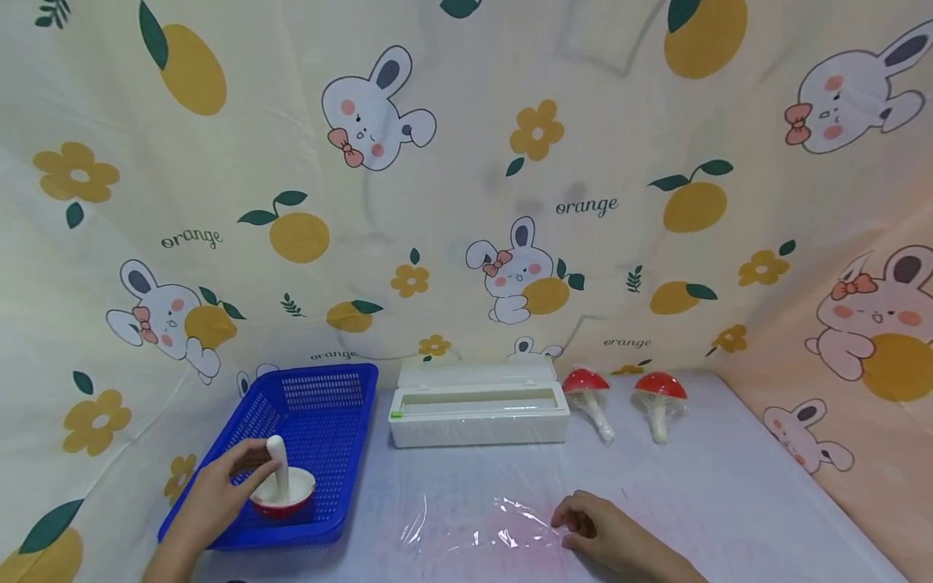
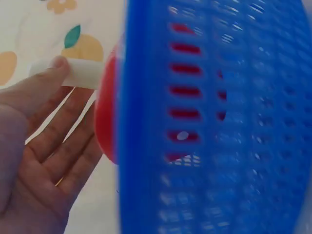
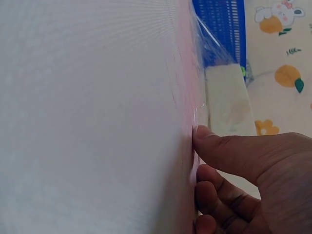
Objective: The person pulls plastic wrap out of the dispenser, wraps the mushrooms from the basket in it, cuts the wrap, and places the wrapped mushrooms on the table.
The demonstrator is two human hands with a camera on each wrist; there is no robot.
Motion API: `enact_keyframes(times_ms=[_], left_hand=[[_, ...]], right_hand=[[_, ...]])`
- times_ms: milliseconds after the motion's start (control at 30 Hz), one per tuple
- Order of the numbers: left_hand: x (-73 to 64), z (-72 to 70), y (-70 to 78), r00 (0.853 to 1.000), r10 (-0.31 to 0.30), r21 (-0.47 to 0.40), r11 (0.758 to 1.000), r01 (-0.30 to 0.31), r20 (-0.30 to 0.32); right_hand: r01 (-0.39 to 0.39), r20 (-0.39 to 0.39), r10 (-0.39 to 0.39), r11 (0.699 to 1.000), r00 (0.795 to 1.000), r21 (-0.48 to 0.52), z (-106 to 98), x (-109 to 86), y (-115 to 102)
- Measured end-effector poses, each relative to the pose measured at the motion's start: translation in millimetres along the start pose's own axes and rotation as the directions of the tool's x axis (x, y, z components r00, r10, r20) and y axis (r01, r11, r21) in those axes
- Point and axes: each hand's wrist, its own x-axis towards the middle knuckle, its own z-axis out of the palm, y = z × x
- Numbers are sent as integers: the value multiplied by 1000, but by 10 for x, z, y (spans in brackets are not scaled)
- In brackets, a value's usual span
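Observation:
In the head view my left hand [image 1: 219, 494] pinches the white stem of a toy mushroom [image 1: 282, 488] between thumb and fingers. Its red cap is turned down and its stem points up, over the near part of the blue basket [image 1: 348, 478]. Through the basket's slots, the left wrist view shows the red cap [image 2: 105, 109]. My right hand [image 1: 605, 530] pinches the right edge of a sheet of clear plastic wrap [image 1: 474, 526] spread on the table. Seen from the right wrist, the thumb [image 3: 214, 144] lies at the film's edge.
A white plastic wrap dispenser [image 1: 477, 429] stands at the back middle with its lid raised. To its right lie two red-capped mushrooms, one nearer the dispenser [image 1: 586, 380] and one farther right [image 1: 659, 386], both in clear film. A patterned curtain [image 1: 466, 162] hangs behind the table.

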Motion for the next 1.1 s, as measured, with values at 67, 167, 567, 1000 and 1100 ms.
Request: enact_keyframes(times_ms=[67, 167, 567, 1000, 1100], left_hand=[[-3, -10, 84, 999, 16, -14, 1000, -16, -29], [-17, -35, 222, 996, 47, -33, 998, -49, -71], [-120, 68, 883, 981, 170, -137, 974, -181, -89], [3, 687, 1347, 928, 372, -224, 907, -357, 26], [54, 819, 1409, 905, 421, -234, 887, -398, 56]], right_hand=[[1, 2, -1, 1000, 1000, -6, -3, 4, -1], [-1, 5, 1, 1000, 1000, -9, -3, 10, -6], [32, 5, -32, 999, 999, -26, 2, 15, -6], [35, 9, -35, 999, 999, -37, -9, 11, -18], [39, 8, -39, 998, 999, -43, -14, 7, -17]])
